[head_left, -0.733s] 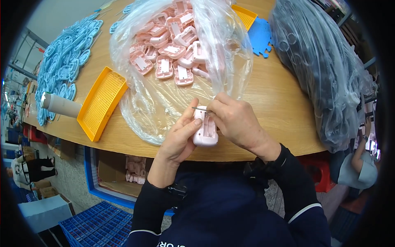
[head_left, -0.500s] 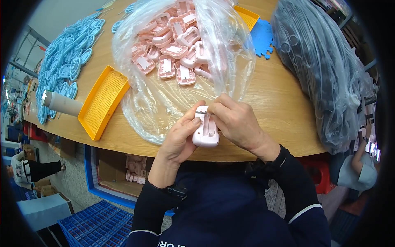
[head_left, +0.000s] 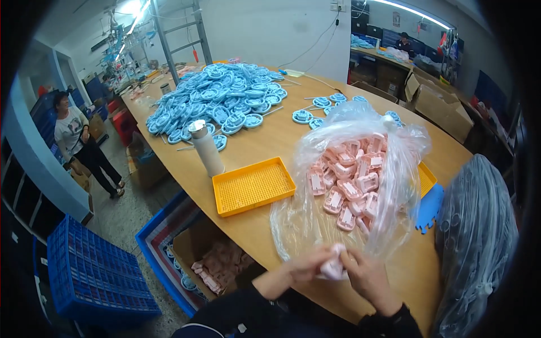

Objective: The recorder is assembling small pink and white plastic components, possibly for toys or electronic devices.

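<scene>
My left hand [head_left: 303,267] grips a pale pink plastic casing [head_left: 333,267] over the table's front edge; hand and casing are smeared by motion. Closed against the casing's right side is my right hand [head_left: 369,280]. Whatever its fingers pinch is hidden in this view. Just beyond both hands lies a large clear plastic bag [head_left: 293,225], its mouth spread toward me. Heaped inside it are many pink casings [head_left: 350,190] of the same kind, several showing a pale rectangular recess.
Left of the bag sit a yellow perforated tray [head_left: 253,187] and a white bottle [head_left: 206,149]. Behind them rises a pile of light-blue plastic parts [head_left: 220,98]. A bundle of clear bags [head_left: 479,242] stands at right. Blue crates [head_left: 101,276] are on the floor; a person [head_left: 81,135] stands far left.
My view has swung up and left, bringing the room into sight. The thin dark tool seen in my right hand no longer shows. Both hands stay together at the casing, which is now turned.
</scene>
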`<action>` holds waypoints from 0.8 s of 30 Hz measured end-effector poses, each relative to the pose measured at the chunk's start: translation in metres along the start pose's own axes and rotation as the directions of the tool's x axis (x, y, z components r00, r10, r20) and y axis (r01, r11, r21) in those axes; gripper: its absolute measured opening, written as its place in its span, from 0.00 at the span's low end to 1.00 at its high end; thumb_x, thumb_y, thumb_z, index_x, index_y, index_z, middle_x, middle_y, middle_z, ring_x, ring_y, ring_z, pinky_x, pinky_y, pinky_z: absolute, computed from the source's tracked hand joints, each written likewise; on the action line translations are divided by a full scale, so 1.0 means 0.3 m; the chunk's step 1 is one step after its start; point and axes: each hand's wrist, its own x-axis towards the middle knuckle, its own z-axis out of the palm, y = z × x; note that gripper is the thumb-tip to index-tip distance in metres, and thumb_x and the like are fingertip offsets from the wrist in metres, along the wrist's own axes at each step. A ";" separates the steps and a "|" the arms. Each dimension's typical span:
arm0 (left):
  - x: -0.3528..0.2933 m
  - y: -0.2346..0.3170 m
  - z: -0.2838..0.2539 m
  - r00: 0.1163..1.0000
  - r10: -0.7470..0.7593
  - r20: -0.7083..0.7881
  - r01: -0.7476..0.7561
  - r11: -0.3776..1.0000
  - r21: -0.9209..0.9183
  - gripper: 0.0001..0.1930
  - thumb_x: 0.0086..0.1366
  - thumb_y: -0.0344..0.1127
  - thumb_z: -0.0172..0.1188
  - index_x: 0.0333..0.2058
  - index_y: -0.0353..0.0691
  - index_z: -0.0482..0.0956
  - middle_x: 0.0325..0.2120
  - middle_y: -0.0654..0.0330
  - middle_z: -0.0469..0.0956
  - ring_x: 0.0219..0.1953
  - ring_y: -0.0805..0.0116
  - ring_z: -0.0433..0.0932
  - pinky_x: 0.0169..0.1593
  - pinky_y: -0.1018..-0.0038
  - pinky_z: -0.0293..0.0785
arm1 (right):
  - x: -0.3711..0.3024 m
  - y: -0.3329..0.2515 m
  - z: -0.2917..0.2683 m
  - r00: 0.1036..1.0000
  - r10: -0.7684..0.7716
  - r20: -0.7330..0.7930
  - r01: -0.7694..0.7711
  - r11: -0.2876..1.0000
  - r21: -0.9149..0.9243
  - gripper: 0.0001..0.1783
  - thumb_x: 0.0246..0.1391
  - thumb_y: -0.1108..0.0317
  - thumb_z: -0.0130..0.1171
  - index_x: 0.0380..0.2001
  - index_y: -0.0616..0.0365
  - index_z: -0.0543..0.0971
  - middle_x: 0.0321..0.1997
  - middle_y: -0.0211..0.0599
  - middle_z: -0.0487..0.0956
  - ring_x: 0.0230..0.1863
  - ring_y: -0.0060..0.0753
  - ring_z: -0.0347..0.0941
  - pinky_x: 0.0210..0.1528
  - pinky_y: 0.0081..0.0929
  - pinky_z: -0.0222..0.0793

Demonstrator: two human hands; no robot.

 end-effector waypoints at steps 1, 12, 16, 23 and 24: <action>0.001 0.025 -0.002 0.970 0.239 -0.045 -0.242 0.969 -0.059 0.17 0.67 0.41 0.51 0.53 0.44 0.67 0.42 0.63 0.74 0.42 0.74 0.75 0.45 0.74 0.74 | 0.046 0.020 0.016 0.993 -0.104 -0.053 0.102 0.993 -0.052 0.17 0.46 0.74 0.54 0.43 0.53 0.75 0.43 0.37 0.76 0.38 0.40 0.76 0.37 0.35 0.73; -0.095 0.344 0.052 0.898 0.440 -0.009 -0.438 0.896 0.070 0.31 0.66 0.31 0.46 0.66 0.39 0.46 0.54 0.54 0.66 0.50 0.58 0.74 0.52 0.65 0.73 | 0.360 0.057 0.006 0.976 0.200 -0.081 -0.029 0.495 0.868 0.11 0.55 0.74 0.55 0.41 0.64 0.76 0.37 0.35 0.77 0.34 0.27 0.76 0.36 0.21 0.73; -0.111 0.248 0.054 0.889 0.459 -0.004 -0.457 0.886 0.078 0.32 0.66 0.29 0.47 0.66 0.44 0.45 0.56 0.56 0.66 0.54 0.62 0.71 0.56 0.67 0.69 | 0.300 -0.009 0.014 0.914 0.366 0.174 -0.263 0.211 0.941 0.08 0.54 0.73 0.57 0.37 0.64 0.74 0.33 0.29 0.76 0.27 0.16 0.73 0.30 0.15 0.71; -0.115 0.205 0.033 0.904 0.426 -0.035 -0.418 0.898 0.138 0.33 0.66 0.31 0.49 0.67 0.49 0.46 0.57 0.60 0.64 0.55 0.69 0.69 0.58 0.67 0.67 | 0.282 0.010 0.065 0.917 0.368 0.156 -0.287 0.334 0.898 0.12 0.51 0.69 0.60 0.36 0.65 0.75 0.29 0.33 0.77 0.23 0.17 0.72 0.25 0.18 0.68; -0.132 0.192 0.048 0.903 0.427 -0.049 -0.417 0.897 0.147 0.32 0.67 0.30 0.48 0.67 0.48 0.45 0.56 0.60 0.64 0.54 0.70 0.69 0.56 0.69 0.68 | 0.275 0.004 0.059 0.939 0.322 0.121 -0.280 0.512 0.812 0.13 0.51 0.69 0.60 0.37 0.66 0.75 0.28 0.35 0.77 0.23 0.18 0.72 0.24 0.20 0.67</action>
